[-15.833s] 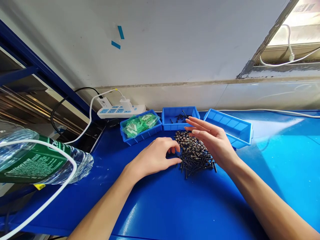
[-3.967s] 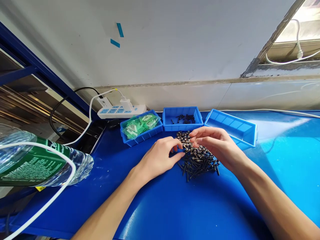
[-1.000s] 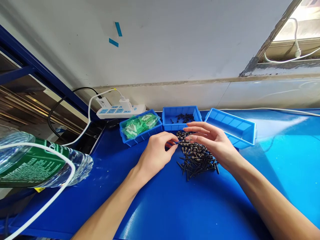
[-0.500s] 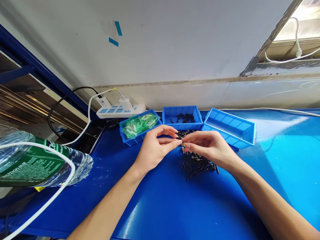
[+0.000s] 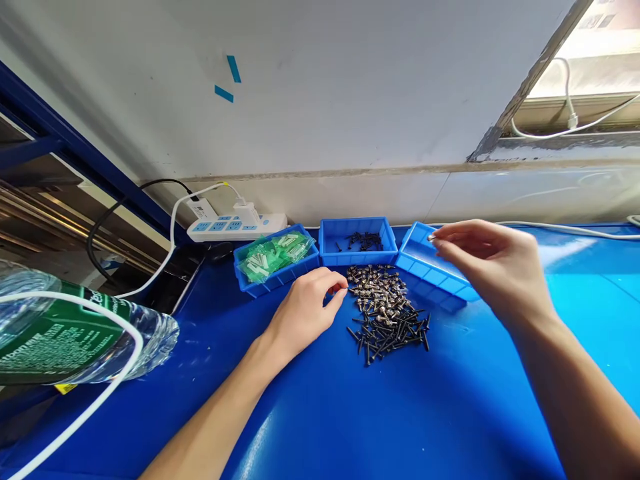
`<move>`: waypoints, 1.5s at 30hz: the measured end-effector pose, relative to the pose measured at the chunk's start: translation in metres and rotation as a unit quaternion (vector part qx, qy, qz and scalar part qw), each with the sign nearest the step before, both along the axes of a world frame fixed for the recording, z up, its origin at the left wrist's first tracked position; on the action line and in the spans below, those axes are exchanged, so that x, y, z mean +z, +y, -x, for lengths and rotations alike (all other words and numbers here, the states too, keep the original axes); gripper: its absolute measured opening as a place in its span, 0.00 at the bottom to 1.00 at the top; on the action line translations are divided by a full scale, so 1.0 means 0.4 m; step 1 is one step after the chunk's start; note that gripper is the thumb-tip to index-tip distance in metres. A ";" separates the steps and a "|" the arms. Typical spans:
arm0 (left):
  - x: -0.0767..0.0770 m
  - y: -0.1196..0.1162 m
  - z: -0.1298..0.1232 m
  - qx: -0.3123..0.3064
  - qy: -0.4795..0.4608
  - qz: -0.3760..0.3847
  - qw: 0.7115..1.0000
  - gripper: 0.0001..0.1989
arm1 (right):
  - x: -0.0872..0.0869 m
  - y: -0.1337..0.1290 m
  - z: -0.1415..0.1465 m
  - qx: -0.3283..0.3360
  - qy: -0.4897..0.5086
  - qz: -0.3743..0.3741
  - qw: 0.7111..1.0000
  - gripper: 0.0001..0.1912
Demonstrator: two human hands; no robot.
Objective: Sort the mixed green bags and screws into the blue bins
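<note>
My right hand (image 5: pixel 493 267) is raised over the right blue bin (image 5: pixel 440 275), thumb and forefinger pinched. A small pale, shiny bit shows at its fingertips, too small to name. My left hand (image 5: pixel 310 303) is low over the table at the left edge of the screw pile, its fingers curled in a pinch; whatever is between them I cannot make out. Silver screws with washer-like heads (image 5: pixel 383 293) form the upper part of the pile. Black screws (image 5: pixel 387 337) lie below them, nearer me.
The middle blue bin (image 5: pixel 327 257) contains some black screws (image 5: pixel 367 240). Green bags of white pieces (image 5: pixel 275 255) fill the left blue bin (image 5: pixel 250 288). A power strip (image 5: pixel 220 230) is against the wall. At left are a large bottle (image 5: pixel 75 333) and a white cable (image 5: pixel 117 380).
My hands were together over the pile and have parted. The right moved right and up to the right bin; the left stayed near the pile's left edge, uncovering the silver screws.
</note>
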State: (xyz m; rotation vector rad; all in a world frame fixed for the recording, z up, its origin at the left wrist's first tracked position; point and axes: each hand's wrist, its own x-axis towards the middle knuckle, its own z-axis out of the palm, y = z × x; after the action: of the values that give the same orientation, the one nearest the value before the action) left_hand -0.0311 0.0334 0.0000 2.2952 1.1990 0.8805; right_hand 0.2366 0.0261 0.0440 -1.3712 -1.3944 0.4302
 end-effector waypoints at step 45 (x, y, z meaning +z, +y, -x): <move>0.005 0.015 0.028 -0.072 0.088 0.080 0.990 0.06 | -0.086 -0.047 0.065 0.137 -0.048 0.047 0.988 0.08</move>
State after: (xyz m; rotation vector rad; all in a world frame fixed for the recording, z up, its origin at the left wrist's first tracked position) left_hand -0.0423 0.0393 0.0021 2.3307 1.1137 0.5211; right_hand 0.2105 0.0073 0.0097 -1.2926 -1.6685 0.6237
